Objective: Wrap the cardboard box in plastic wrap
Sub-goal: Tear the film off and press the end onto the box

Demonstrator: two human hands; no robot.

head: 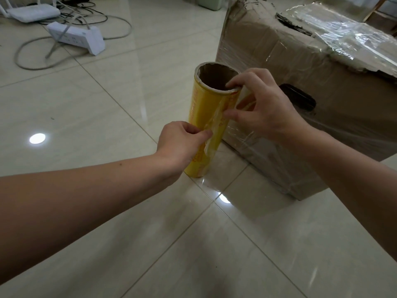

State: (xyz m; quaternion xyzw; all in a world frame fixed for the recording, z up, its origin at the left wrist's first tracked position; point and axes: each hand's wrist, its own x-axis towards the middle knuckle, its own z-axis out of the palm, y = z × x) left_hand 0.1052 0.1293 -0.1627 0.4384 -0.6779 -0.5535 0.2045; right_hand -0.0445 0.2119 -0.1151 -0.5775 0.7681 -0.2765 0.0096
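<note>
A yellow roll of plastic wrap (pixel 198 117) stands upright on the tiled floor, its hollow cardboard core open at the top. My right hand (pixel 264 108) holds the roll's upper rim, a finger hooked over the core's edge and the thumb against the side. My left hand (pixel 182 140) pinches the loose film edge at the roll's middle. Just right of the roll sits a large worn cardboard box (pixel 300 61), with clear film stretched over its sides and top. An oval handle hole shows in its near face.
A white power strip (pixel 79 38), a white router (pixel 32 12) and looping grey cables lie on the floor at the far left. Glossy beige tiles (pixel 86 108) surround the box. A wooden furniture leg shows at the top right corner.
</note>
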